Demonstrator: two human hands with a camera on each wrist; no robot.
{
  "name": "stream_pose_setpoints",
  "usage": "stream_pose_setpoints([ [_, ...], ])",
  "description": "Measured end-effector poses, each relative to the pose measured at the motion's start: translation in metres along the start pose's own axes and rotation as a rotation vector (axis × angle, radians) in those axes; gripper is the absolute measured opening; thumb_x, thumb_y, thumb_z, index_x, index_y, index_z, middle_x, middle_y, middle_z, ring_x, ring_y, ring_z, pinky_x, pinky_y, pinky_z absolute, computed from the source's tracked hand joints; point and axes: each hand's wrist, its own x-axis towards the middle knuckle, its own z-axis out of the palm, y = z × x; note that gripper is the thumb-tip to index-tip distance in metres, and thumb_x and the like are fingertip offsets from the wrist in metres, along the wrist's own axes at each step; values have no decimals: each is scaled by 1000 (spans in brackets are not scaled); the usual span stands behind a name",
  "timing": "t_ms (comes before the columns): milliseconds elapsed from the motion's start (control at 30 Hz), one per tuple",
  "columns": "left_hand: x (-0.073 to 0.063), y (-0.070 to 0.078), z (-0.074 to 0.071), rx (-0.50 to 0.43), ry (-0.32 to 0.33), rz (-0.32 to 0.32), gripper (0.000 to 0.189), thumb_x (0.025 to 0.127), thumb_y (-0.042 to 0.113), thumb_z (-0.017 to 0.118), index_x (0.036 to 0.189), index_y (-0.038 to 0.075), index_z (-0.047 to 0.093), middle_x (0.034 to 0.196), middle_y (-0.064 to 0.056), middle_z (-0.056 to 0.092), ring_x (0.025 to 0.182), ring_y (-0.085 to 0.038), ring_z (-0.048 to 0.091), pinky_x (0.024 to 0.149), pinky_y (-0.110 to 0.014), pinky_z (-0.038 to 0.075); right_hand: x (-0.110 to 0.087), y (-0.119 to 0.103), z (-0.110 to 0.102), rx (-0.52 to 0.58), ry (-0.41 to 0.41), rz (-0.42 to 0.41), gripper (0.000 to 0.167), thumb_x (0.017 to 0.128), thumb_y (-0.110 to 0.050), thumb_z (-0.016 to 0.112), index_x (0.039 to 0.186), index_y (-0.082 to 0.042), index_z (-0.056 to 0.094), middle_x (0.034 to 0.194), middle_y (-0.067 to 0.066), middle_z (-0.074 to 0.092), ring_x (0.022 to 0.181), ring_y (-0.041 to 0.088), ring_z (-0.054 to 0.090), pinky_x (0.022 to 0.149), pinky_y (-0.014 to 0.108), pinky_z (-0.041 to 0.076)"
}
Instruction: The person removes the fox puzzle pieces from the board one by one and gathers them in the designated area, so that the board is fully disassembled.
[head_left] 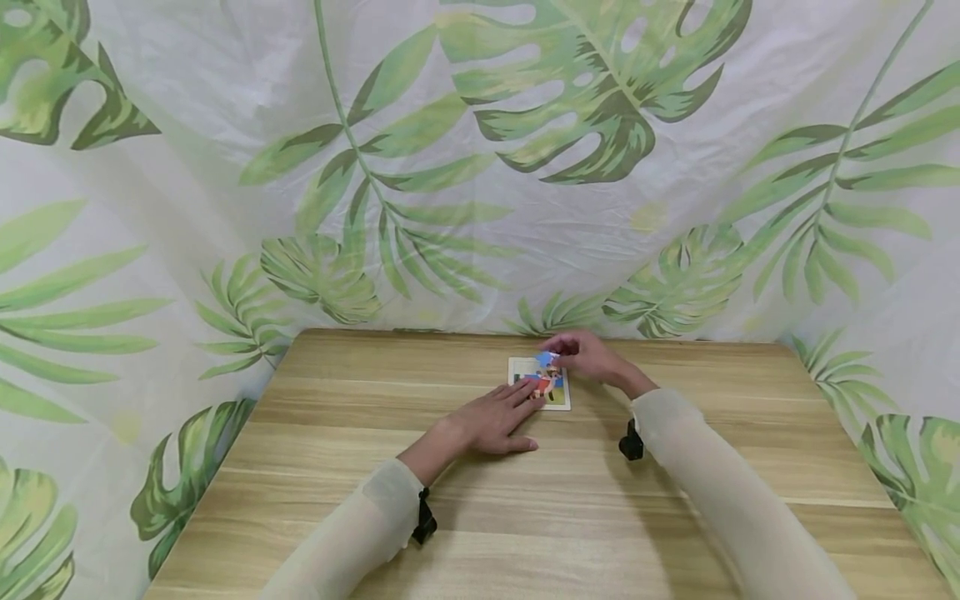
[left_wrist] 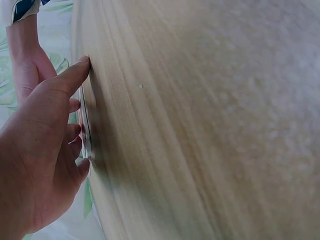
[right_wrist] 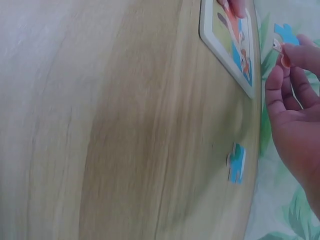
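Note:
A small jigsaw puzzle board with a white frame [right_wrist: 218,56] lies near the far edge of the table, showing part of a colourful picture. My left hand [head_left: 495,419] rests with extended fingers over the board's left and lower part, its thumb on the wood. Just above the board's upper right corner, my right hand [head_left: 590,357] pinches a blue jigsaw piece [right_wrist: 286,34] with some orange and white on it between thumb and fingers. The left fingers cover part of the picture.
Another loose blue jigsaw piece [right_wrist: 236,164] lies on the wooden table [head_left: 360,467] beside the board in the right wrist view. Behind the table hangs a leaf-patterned cloth [head_left: 420,275]. Each wrist carries a small black camera [head_left: 632,442].

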Motion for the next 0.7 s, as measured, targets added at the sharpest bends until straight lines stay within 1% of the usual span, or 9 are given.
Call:
stream_pose_setpoints([
  [67,0,0,0,-8,3,1,82,109,62,44,172,16,17,179,-13,4,165,-28,5,132,-45,16,-3,1,-3,-4,0,4,35,101,0,68,135,6,67,118,17,71,100,18,64,85,31,54],
  [167,1,0,0,-14,12,6,82,109,61,44,172,17,16,179,-12,4,165,-28,4,132,-46,16,-8,4,-7,1,2,17,34,101,0,68,135,6,67,117,18,71,100,19,64,86,35,55],
  [267,2,1,0,-8,30,9,81,109,61,43,172,17,17,179,-12,6,165,-28,5,132,-47,16,-12,8,-12,5,11,21,33,101,1,68,134,7,67,114,21,70,96,21,62,83,37,54],
  [400,5,4,1,5,50,10,78,110,60,42,172,17,19,179,-11,9,165,-28,7,132,-47,15,-19,10,-19,11,21,20,33,101,1,68,133,9,67,110,23,68,91,21,60,76,34,52],
  [500,6,7,0,12,63,8,77,111,59,41,171,17,21,178,-12,10,165,-28,9,132,-47,15,-25,12,-24,-3,23,11,33,101,0,69,132,10,68,110,24,68,91,23,60,76,35,52],
  [600,9,10,0,18,72,3,76,111,59,41,171,16,24,178,-12,11,165,-29,9,132,-46,15,-31,14,-31,-22,28,8,31,100,-1,70,130,8,70,109,23,68,90,22,60,75,34,52],
  [700,12,13,2,39,69,-8,75,111,60,39,171,17,24,178,-12,10,165,-28,6,133,-45,13,-37,17,-38,-19,28,20,30,100,-1,71,129,6,71,108,21,68,88,19,59,73,31,51],
])
